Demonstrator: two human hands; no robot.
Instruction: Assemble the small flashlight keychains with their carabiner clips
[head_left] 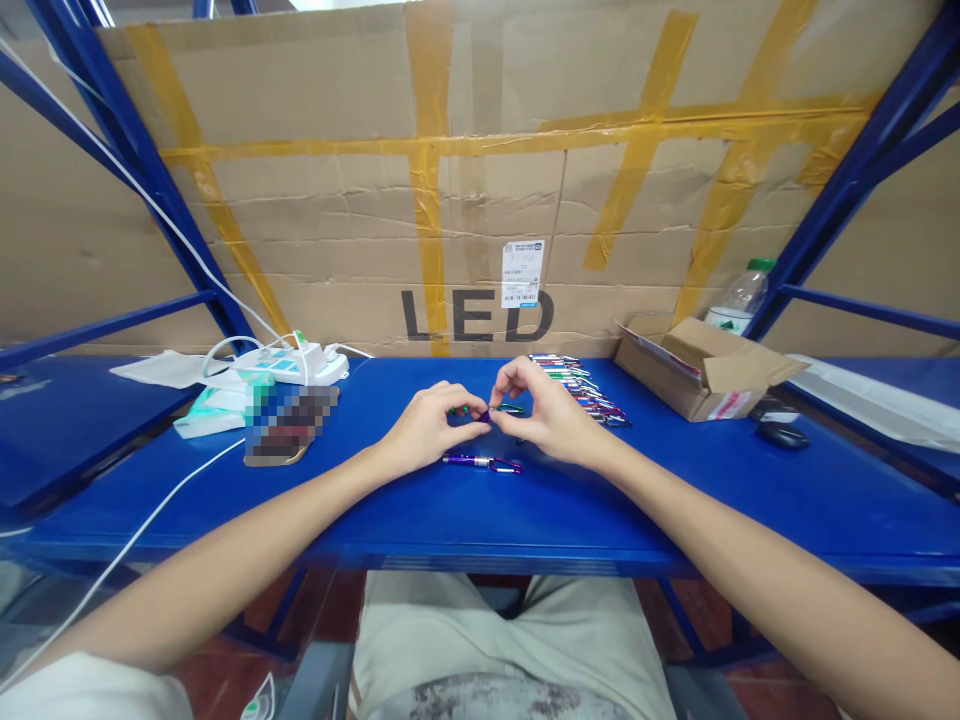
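My left hand (426,428) and my right hand (549,412) meet above the blue table, fingertips pinched together. Between them is a small purple piece (485,416), mostly covered by the fingers, so its exact kind does not show. Just in front lies a slim purple metal tube with a carabiner clip (480,463), like a keychain torch. Behind the fingers, a similar green clip item (511,409) is partly hidden. Beyond my right hand, several such tubes with clips in mixed colours (574,378) lie in a row, partly covered by that hand.
On the left are a white power strip (289,362), a green-and-white packet (214,410) and a blurred-out dark object (291,425). An open cardboard box (701,370), a black mouse (782,434) and a plastic bottle (742,298) stand right. A large cardboard sheet (337,230) closes the back.
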